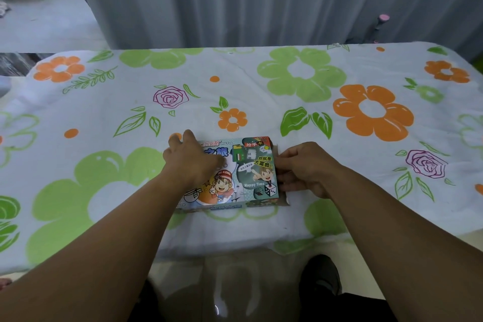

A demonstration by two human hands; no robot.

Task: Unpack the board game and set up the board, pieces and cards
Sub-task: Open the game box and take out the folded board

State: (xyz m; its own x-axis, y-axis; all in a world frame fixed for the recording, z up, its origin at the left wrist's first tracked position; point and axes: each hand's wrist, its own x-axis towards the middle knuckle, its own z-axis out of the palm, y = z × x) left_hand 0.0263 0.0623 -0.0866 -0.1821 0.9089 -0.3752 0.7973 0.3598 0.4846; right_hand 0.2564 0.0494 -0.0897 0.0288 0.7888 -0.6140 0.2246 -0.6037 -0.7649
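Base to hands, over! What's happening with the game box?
Left hand presses down on colourful cardboard game box. Right hand grips its open right-end flap. Nothing unpacked yet. Nothing blocks it.

Open floral tablecloth (287,102) runs from 9 through 12 to 3 o'clock of the game box (251,178). Box sits close to the table's near edge at 6. Left hand (192,162) lies over its left half; right hand (303,167) holds its 3 o'clock end. Grey curtain (261,0) hangs beyond the far edge.
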